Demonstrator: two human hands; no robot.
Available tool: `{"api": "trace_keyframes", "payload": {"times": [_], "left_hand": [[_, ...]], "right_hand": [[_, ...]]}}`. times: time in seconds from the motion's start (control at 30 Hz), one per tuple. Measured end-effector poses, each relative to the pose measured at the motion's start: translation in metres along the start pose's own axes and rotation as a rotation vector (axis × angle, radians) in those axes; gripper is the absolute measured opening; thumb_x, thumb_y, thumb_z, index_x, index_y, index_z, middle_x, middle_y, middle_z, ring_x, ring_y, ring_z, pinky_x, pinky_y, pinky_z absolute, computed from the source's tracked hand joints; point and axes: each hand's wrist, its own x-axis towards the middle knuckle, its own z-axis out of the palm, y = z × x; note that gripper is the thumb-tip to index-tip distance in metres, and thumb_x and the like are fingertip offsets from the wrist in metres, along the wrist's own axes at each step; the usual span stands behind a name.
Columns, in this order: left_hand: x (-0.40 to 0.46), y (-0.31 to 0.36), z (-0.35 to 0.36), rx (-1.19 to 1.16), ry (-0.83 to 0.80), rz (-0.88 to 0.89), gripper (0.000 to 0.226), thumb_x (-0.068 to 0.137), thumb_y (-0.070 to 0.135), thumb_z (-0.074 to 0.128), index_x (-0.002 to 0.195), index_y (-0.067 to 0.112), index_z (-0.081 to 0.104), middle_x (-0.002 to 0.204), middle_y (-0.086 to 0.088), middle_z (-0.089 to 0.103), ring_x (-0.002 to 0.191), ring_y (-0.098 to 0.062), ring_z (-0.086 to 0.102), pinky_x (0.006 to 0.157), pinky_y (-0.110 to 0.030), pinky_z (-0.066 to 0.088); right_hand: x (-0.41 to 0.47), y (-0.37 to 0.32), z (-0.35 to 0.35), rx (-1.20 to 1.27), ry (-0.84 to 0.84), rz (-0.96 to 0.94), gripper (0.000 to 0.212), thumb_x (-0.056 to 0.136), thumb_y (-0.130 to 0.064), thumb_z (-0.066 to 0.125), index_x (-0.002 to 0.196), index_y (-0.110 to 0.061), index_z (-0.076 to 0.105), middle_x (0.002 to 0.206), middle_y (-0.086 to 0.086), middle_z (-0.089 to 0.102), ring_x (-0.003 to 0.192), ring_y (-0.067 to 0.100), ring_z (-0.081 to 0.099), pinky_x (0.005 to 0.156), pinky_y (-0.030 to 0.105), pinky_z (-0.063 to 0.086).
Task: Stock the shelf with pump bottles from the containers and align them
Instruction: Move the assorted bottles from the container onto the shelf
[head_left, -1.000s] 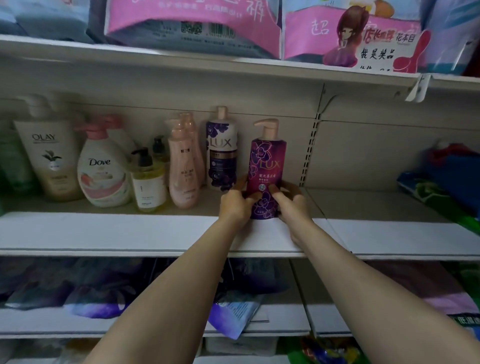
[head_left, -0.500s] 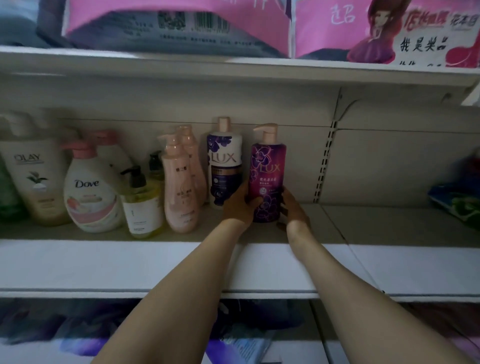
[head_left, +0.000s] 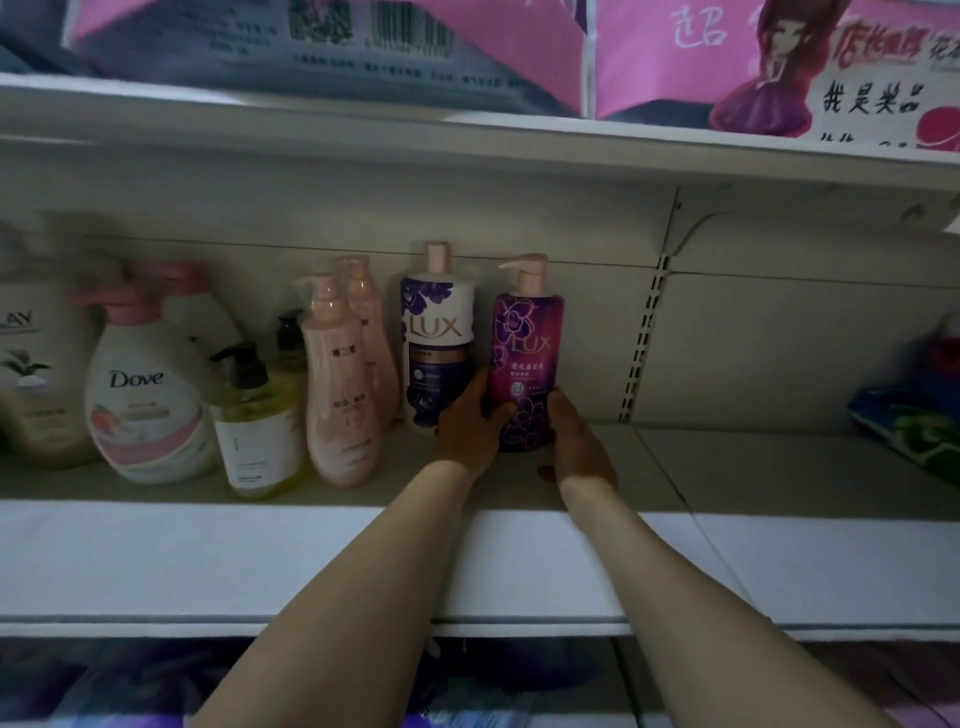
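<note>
A magenta-purple LUX pump bottle (head_left: 527, 343) stands upright deep on the white shelf (head_left: 311, 561), at the right end of a row of bottles. My left hand (head_left: 467, 421) grips its lower left side and my right hand (head_left: 576, 436) grips its lower right side. To its left stand a white and dark-purple LUX bottle (head_left: 436, 332), two pink pump bottles (head_left: 337, 395), a yellow bottle with a black pump (head_left: 257, 431), a Dove bottle (head_left: 145, 400) and an Olay bottle (head_left: 31, 379) at the left edge.
A slotted metal upright (head_left: 644, 343) divides the shelf just right of the held bottle. Blue and green packs (head_left: 914, 415) lie at the far right. Pink packages (head_left: 753, 57) fill the shelf above. Purple packs sit on the shelf below.
Both hands have pushed the magenta LUX bottle from near the shelf's front edge back toward the rear, beside the other LUX bottle. The camera has moved closer.
</note>
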Motion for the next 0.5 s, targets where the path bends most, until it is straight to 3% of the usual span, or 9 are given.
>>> {"api": "trace_keyframes", "payload": {"times": [0.1, 0.27, 0.4, 0.5], "left_hand": [[-0.002, -0.005, 0.003, -0.007, 0.001, -0.036, 0.053, 0.101, 0.025, 0.053, 0.151, 0.021, 0.036, 0.148, -0.004, 0.048, 0.136, -0.024, 0.045, 0.112, -0.035, 0.036], [-0.011, -0.012, 0.01, 0.011, 0.031, -0.115, 0.052, 0.099, 0.032, 0.056, 0.147, 0.017, 0.043, 0.143, -0.007, 0.053, 0.13, -0.026, 0.05, 0.104, -0.031, 0.038], [-0.022, -0.01, 0.003, 0.02, 0.034, -0.225, 0.057, 0.098, 0.038, 0.054, 0.148, 0.014, 0.039, 0.147, -0.008, 0.049, 0.132, -0.027, 0.048, 0.099, -0.029, 0.038], [-0.041, -0.007, -0.003, -0.044, 0.037, -0.27, 0.049, 0.101, 0.028, 0.052, 0.147, 0.012, 0.041, 0.147, -0.009, 0.048, 0.132, -0.025, 0.048, 0.09, -0.019, 0.034]], "right_hand": [[-0.001, 0.001, -0.001, -0.016, 0.014, -0.012, 0.093, 0.057, -0.091, 0.042, 0.14, -0.051, 0.048, 0.131, -0.009, 0.059, 0.1, 0.009, 0.057, 0.067, 0.03, 0.055], [-0.003, -0.001, 0.0, -0.07, 0.017, -0.061, 0.094, 0.062, -0.088, 0.041, 0.146, -0.046, 0.042, 0.146, -0.007, 0.053, 0.124, 0.02, 0.054, 0.094, 0.048, 0.056], [-0.003, -0.001, -0.002, -0.008, 0.05, -0.044, 0.093, 0.073, -0.078, 0.048, 0.154, -0.035, 0.032, 0.153, -0.003, 0.045, 0.131, 0.022, 0.05, 0.088, 0.047, 0.059], [0.002, 0.002, -0.005, 0.058, 0.066, -0.031, 0.077, 0.089, -0.066, 0.052, 0.154, -0.031, 0.033, 0.154, 0.002, 0.044, 0.129, 0.025, 0.051, 0.074, 0.037, 0.06]]}}
